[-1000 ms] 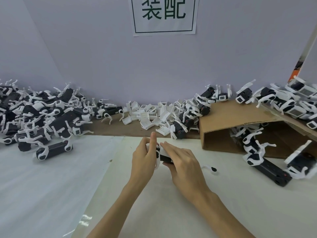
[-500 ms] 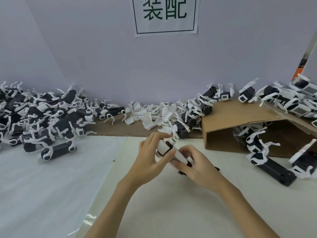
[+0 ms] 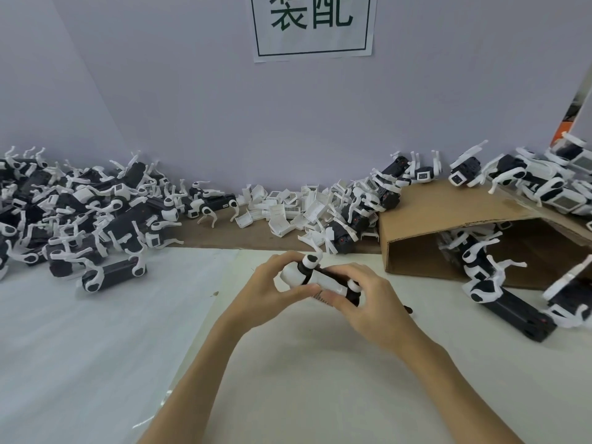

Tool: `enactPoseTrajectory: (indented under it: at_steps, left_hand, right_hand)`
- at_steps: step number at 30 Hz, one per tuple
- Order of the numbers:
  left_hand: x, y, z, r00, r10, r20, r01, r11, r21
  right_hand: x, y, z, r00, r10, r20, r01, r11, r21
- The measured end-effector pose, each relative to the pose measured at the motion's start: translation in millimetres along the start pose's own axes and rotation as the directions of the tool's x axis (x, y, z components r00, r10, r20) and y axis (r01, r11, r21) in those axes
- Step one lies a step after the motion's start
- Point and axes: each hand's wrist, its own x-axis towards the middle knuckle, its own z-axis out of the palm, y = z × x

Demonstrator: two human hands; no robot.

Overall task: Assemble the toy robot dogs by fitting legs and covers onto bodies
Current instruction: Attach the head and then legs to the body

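Fingers cover much of the toy dog body (image 3: 315,278), so its underside stays hidden. The left hand (image 3: 269,293) and right hand (image 3: 368,302), close together, both grip it above the white table (image 3: 288,379), forearms angling in from below.

Head camera, looking forward-down, close over table (image 3: 96,363).

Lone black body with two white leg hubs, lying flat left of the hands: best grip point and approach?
Grip the black body across its long flat sides at mid-length, coming from above. It lies flat on the white sheet clear of the pile; white leg hubs cap both ends, leaving the bare middle free.
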Motion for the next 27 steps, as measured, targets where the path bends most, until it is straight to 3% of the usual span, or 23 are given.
enactPoseTrajectory:
  at_steps: [7, 12, 15, 19, 21, 23, 25, 27]
  left_hand:
    - [1, 4, 8, 0.997, 0.022, -0.076, -0.025, 0.999, -0.035]
    - [2, 1, 19, 0.996, -0.043, -0.079, 0.036, 0.996, -0.083]
    - [1, -5, 24, 0.997, -0.030, -0.076, 0.028, 0.999, -0.024]
    - [-1, -4, 27, 0.987, -0.007, -0.162, 0.012, 1.000, 0.028]
    - [0, -2, 28, 0.983, 0.005, -0.185, -0.003, 1.000, 0.014]
    - [3, 0, 28, 0.976, -0.059, -0.210, 0.038, 0.994, -0.104]
    - [6, 4, 29, 0.941, -0.191, -0.279, 0.114, 0.956, -0.270]
    - [7, 1, 31, 0.908, -0.244, -0.342, 0.158, 0.953, -0.260]
  right_hand:
    - [4, -4, -2, 0.999, -0.016, -0.048, 0.016, 1.000, 0.005]
    - [2, 5, -9, 0.982, 0.133, 0.133, -0.139, 0.990, 0.038]
    - [1, 5, -5, 0.956, 0.230, 0.181, -0.247, 0.966, 0.075]
    - [2, 2, -10, 0.934, 0.240, 0.263, -0.281, 0.951, 0.128]
    - [3, 0, -11, 0.944, 0.226, 0.240, -0.260, 0.958, 0.120]
    - [2, -2, -6, 0.971, 0.177, 0.158, -0.192, 0.978, 0.086]
    - [1, -4, -1, 0.994, 0.089, 0.070, -0.087, 0.995, -0.042]
    - [0, -6, 4, 0.999, -0.042, 0.031, 0.048, 0.968, -0.247]
